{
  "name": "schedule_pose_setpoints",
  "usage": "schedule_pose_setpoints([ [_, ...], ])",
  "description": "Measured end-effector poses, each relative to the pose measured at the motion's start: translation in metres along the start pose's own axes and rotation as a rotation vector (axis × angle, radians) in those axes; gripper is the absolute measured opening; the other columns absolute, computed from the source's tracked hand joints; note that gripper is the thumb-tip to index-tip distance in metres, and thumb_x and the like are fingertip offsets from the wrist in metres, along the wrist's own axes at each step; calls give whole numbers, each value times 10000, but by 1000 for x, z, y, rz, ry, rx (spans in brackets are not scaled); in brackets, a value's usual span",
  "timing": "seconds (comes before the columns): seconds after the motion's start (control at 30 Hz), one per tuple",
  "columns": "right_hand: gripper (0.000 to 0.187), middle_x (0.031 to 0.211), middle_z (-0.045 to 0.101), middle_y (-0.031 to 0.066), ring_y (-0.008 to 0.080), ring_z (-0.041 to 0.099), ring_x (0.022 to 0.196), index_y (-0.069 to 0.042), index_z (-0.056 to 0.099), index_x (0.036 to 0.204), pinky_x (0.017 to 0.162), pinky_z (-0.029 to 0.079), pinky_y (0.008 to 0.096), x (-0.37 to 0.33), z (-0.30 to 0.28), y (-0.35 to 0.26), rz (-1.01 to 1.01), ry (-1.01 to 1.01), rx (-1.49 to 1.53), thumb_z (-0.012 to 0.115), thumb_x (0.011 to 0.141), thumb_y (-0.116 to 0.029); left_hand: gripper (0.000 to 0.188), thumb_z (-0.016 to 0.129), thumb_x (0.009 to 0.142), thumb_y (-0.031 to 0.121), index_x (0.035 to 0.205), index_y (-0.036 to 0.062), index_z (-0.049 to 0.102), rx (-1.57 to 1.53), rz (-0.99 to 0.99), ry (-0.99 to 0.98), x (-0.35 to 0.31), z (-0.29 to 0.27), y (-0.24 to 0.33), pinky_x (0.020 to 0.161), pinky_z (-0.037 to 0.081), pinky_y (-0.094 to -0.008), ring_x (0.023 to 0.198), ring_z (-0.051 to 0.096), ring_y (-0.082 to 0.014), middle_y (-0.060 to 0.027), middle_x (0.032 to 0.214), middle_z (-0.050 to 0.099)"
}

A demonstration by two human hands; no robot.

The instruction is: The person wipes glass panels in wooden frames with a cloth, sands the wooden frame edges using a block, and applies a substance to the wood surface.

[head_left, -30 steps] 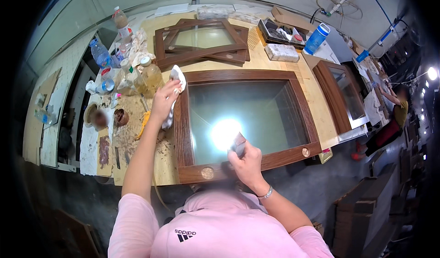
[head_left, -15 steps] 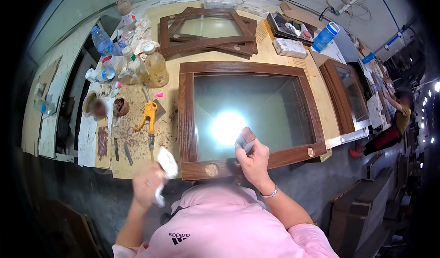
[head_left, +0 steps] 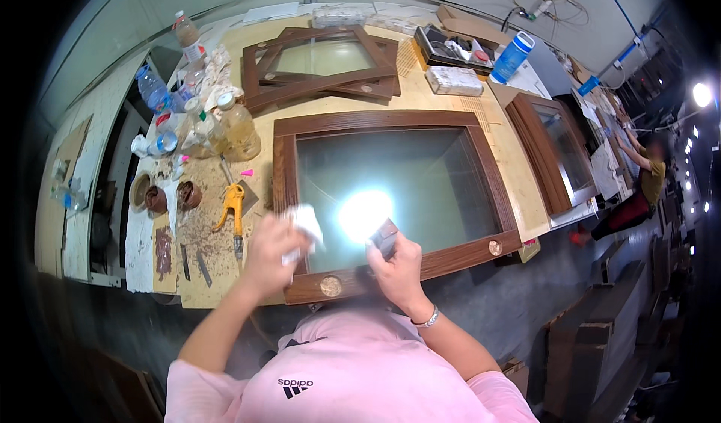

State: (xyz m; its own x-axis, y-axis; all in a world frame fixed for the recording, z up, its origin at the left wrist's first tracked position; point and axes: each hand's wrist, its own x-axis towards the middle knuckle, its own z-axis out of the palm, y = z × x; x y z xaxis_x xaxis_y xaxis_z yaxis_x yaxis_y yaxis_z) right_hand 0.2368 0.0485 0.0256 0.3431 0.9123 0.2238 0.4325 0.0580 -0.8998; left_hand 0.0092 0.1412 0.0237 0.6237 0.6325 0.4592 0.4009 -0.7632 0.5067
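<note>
A dark brown wooden frame with a glass pane (head_left: 375, 119) lies flat on the table in front of me, a bright glare on its glass. My left hand (head_left: 269, 258), slightly blurred, is closed on a crumpled white cloth (head_left: 306, 220) above the frame's near left corner. In my right hand (head_left: 399, 269) is a small brown and grey block (head_left: 384, 235), pinched between thumb and fingers. The block is over the near part of the pane; I cannot tell whether it touches the glass. A round pale spot (head_left: 330, 285) marks the near rail.
Left of the frame lie a yellow air blow gun (head_left: 234, 203), two thin blades and small brown-stained pots (head_left: 189, 194). Jars (head_left: 242, 131) and bottles stand behind them. More frames (head_left: 323, 89) are stacked at the back. A blue bottle (head_left: 513, 57) stands far right; another person (head_left: 647, 175) works beyond.
My left hand has moved up and right with the cloth, from the table's front edge to over the frame. The right hand still holds the block. The whole view has shifted slightly.
</note>
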Motion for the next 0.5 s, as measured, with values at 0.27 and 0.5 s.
schedule_pose_setpoints([
  [0.27,84,633,611,23,75,537,525,-4,618,854,508,426,254,-4,4,0,-3,-4,30,655,884,-74,96,757,754,78,846,103,746,-103,-137,70,5,-2,-6,803,434,-377,873,557,-252,-28,905,682],
  [0.5,77,643,613,21,72,542,556,9,623,874,531,432,257,-1,3,-4,44,-10,119,658,869,-60,176,730,752,29,921,77,727,-67,-93,18,-62,-12,46,803,466,-395,894,587,-274,-77,972,665],
])
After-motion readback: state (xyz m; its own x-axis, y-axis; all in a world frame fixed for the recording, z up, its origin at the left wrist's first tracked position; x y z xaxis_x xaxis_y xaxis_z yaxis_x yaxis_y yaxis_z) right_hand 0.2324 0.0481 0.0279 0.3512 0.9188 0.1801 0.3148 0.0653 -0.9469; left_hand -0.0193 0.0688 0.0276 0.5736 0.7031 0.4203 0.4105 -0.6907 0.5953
